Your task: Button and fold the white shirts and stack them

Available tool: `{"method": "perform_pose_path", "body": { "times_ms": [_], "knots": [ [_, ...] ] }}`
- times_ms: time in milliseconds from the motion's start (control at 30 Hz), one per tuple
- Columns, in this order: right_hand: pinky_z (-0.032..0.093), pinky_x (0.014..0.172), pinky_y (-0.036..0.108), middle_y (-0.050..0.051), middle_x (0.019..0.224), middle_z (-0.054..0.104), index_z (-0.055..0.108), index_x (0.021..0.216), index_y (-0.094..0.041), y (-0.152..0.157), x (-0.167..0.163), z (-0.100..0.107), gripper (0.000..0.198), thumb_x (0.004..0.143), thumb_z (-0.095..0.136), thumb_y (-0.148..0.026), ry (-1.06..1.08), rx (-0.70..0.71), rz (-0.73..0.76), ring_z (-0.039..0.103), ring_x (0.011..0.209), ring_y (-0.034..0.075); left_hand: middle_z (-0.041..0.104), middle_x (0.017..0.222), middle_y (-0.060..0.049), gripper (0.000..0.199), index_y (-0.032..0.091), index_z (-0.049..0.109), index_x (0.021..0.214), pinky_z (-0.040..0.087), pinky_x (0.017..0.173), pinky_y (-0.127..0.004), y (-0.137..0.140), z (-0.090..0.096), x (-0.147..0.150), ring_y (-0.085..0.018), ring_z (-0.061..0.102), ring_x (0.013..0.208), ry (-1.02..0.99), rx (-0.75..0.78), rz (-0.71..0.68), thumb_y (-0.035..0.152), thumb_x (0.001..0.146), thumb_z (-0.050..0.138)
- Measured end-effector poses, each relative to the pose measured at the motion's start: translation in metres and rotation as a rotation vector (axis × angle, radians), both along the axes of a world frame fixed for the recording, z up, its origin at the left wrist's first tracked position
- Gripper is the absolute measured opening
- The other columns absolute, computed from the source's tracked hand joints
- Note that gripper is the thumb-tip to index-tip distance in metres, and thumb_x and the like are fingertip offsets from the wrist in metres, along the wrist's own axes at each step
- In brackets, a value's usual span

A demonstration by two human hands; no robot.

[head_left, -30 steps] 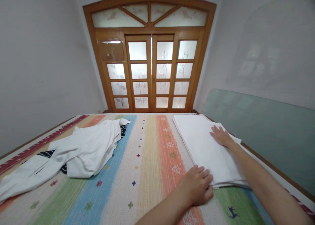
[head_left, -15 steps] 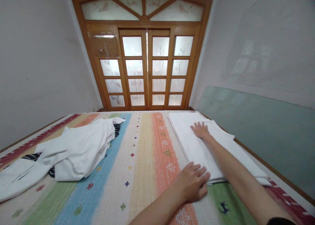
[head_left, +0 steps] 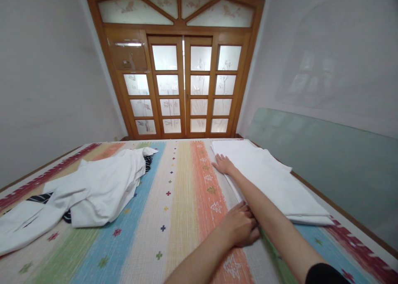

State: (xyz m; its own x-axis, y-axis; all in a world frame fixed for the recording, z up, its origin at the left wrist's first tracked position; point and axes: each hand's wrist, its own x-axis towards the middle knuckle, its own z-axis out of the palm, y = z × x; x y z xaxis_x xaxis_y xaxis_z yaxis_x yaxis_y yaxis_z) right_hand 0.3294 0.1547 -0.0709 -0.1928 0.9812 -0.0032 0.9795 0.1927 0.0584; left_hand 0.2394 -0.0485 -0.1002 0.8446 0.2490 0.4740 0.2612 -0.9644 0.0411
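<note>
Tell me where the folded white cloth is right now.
In the head view, the folded white cloth lies right of centre on the striped cover, between the right hand, at its left edge, and the pale green panel.

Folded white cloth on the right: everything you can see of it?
The cloth is plain white, thin-looking fabric, folded flat, with stacked layers showing at its near edge and a corner jutting right. It lies on the striped cover. The right hand is at its left edge; the left hand is by its near-left corner, contact unclear.
</note>
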Motion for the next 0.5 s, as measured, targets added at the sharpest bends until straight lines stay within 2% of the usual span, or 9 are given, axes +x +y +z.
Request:
{"method": "perform_pose_path", "body": {
  "times_ms": [167,333,433,500],
  "knots": [
    [0.019,0.116,0.042,0.019,0.156,0.027,0.031,0.148,-0.005,-0.018,-0.002,-0.007,0.072,0.096,0.018,-0.053,0.016,0.073,0.040,0.022,0.145,0.029,0.072,0.083,-0.009,0.018,0.015,0.069,0.081,0.043,0.100,-0.039,-0.001,0.003,-0.003,-0.022,0.064,0.088,-0.023,-0.008,-0.020,0.025,0.083,0.055],
    [0.016,0.118,0.042,0.018,0.158,0.022,0.017,0.152,-0.002,-0.044,0.005,-0.015,0.082,0.093,0.018,-0.060,0.075,0.119,0.052,0.013,0.147,0.030,0.071,0.084,-0.007,0.023,0.015,0.067,0.081,0.049,0.079,-0.029,-0.008,0.014,-0.014,-0.017,0.065,0.082,-0.056,-0.069,0.007,0.023,0.089,0.047],
    [0.013,0.118,0.043,0.018,0.159,0.016,0.014,0.152,-0.002,-0.062,0.013,-0.016,0.084,0.093,0.017,-0.061,0.090,0.099,0.018,0.008,0.147,0.031,0.069,0.078,-0.005,0.031,0.016,0.065,0.076,0.048,0.072,-0.027,-0.002,0.020,-0.026,-0.015,0.064,0.074,-0.034,-0.113,0.095,0.028,0.094,0.042],
    [0.012,0.119,0.044,0.018,0.159,0.014,0.017,0.152,-0.001,-0.074,0.016,-0.017,0.083,0.093,0.016,-0.060,0.090,0.080,0.003,0.007,0.147,0.032,0.068,0.075,-0.007,0.037,0.016,0.065,0.072,0.048,0.072,-0.028,0.009,0.023,-0.041,-0.016,0.064,0.072,-0.009,-0.133,0.202,0.031,0.095,0.040]
  ]
}}
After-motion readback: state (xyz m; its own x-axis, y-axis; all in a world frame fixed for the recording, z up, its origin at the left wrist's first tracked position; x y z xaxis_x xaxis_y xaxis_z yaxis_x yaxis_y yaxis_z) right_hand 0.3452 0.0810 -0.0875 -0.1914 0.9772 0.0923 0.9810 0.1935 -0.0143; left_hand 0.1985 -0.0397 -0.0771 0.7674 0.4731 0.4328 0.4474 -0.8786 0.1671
